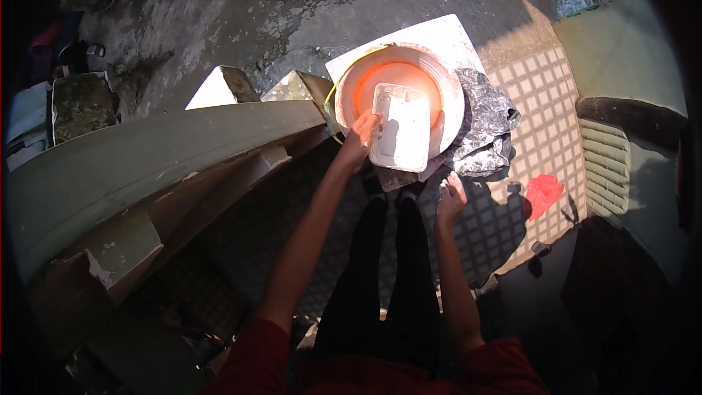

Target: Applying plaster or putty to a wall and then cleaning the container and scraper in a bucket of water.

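Observation:
A rectangular whitish plastic tub [402, 132] is held over the mouth of a round, pale bucket [455, 99] with an orange inside. My left hand [363, 133] grips the tub's left edge, with the fingers closed around it. Some pale stuff lies in the tub, too glared to name. My right hand [451, 201] is closed, fingers curled in, below and right of the tub, apart from it. Whitish smears mark its fingertips. Whatever it may hold is hidden. Beside the bucket lies a crumpled dark sheet [482, 128] speckled with white.
The bucket stands on a white slab [453, 33]. A pale green wall ledge [168, 146] runs along the left. Tiled floor [534, 102] lies to the right, with a crumpled red piece [543, 196] on it. Rough concrete [292, 0] spreads beyond.

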A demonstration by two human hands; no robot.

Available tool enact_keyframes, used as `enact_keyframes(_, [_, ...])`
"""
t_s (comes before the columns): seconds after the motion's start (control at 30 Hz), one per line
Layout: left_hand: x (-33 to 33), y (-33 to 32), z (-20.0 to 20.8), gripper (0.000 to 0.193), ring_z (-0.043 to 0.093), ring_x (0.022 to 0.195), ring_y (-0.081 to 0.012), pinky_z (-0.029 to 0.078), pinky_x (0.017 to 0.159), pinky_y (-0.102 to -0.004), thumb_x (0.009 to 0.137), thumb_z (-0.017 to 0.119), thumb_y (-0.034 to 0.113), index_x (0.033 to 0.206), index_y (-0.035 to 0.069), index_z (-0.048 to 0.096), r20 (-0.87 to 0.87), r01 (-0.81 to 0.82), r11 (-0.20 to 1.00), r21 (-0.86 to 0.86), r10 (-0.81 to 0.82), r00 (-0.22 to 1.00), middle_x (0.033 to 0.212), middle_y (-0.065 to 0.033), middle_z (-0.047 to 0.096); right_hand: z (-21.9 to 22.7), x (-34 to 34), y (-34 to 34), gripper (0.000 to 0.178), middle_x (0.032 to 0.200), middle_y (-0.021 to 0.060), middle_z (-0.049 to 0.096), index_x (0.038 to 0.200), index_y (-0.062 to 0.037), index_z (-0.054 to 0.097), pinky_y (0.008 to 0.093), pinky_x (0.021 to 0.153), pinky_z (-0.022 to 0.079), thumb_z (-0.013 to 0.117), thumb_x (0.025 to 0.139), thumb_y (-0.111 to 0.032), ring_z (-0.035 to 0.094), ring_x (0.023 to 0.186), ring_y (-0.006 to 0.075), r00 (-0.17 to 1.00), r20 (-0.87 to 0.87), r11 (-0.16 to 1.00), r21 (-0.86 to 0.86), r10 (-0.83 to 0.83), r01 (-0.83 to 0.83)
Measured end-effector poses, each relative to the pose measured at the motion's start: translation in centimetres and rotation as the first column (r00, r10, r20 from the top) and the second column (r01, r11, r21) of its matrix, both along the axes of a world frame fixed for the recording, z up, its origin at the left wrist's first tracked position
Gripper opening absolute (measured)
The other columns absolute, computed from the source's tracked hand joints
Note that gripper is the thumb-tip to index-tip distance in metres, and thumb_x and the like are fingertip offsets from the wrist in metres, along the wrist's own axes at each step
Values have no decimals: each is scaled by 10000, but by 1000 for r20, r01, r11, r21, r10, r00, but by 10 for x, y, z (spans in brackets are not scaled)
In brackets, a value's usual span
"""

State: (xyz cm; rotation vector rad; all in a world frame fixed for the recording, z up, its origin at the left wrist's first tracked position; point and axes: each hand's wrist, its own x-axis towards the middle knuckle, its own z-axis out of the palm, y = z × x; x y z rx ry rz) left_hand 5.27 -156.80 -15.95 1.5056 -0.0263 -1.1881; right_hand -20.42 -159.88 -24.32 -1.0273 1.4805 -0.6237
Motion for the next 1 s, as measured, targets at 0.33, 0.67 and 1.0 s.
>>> enact_keyframes(0.33, [33, -18, -112, 331, 497, 679, -105, 419, 592, -256, 934, 438, 255, 1188, 67, 537, -42, 66, 993, 94, -62, 997, 812, -21, 549, 79, 131, -112, 319, 971, 201, 612, 1069, 27, 605, 380, 787, 483, 546, 758, -9, 602, 889, 337, 673, -445, 527, -419, 591, -740])
enact_keyframes(0.67, [25, -51, -124, 382, 571, 757, -190, 490, 677, -346, 951, 412, 342, 1109, 26, 557, -189, 232, 898, 374, -171, 967, 877, -64, 598, 9, 137, -138, 338, 963, 224, 580, 1031, 18, 619, 425, 798, 473, 562, 708, -61, 571, 897, 375, 392, -706, 346, -218, 590, -913])
enact_keyframes(1.0, [29, -40, -160, 378, 504, 640, -135, 415, 601, -294, 961, 421, 326, 942, -16, 582, 79, 61, 966, 252, -83, 993, 731, -40, 556, -9, 160, -128, 403, 1007, 234, 575, 1126, 7, 591, 422, 847, 453, 551, 727, -36, 565, 935, 377, 502, -706, 294, -407, 500, -865])
